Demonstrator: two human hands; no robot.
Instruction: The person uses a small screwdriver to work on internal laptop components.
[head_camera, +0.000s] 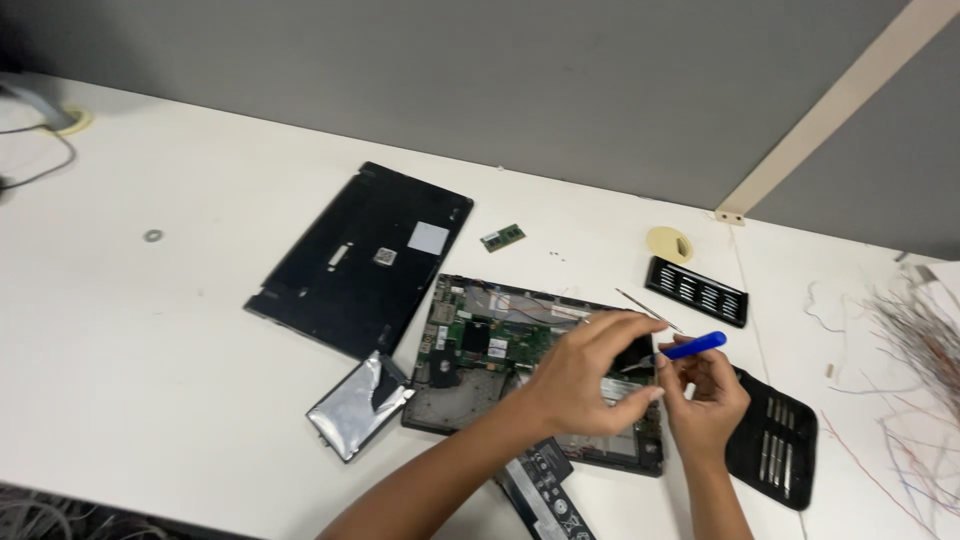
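White table (150, 340) carries all items. Largest on it: the detached black bottom cover (350, 265), lying flat at ten o'clock from the hands. Next, the opened laptop chassis (480, 360), circuit board exposed, directly under the hands at table centre. A black battery pack (545, 490) lies at six o'clock from the chassis, partly under the left forearm. A black tool roll (780, 445) with metal bits sits at four o'clock, just beside the right wrist. A silver drive in foil (358, 405) touches the chassis corner at eight o'clock. A black bit holder (697, 291) lies at one o'clock, a thin metal rod (645, 308) just beside it, a small green memory module (502, 237) at twelve.

Left hand (590, 375): forearm enters from six o'clock, wrist bent, palm down over the right half of the chassis, fingers curved, thumb and fingertips drawn together in a pinch; what they pinch is too small to tell.

Right hand (705, 395): forearm rises from five o'clock, fingers curled closed around the blue-handled screwdriver (692, 347), which points toward nine o'clock, its tip meeting the left fingertips above the board.
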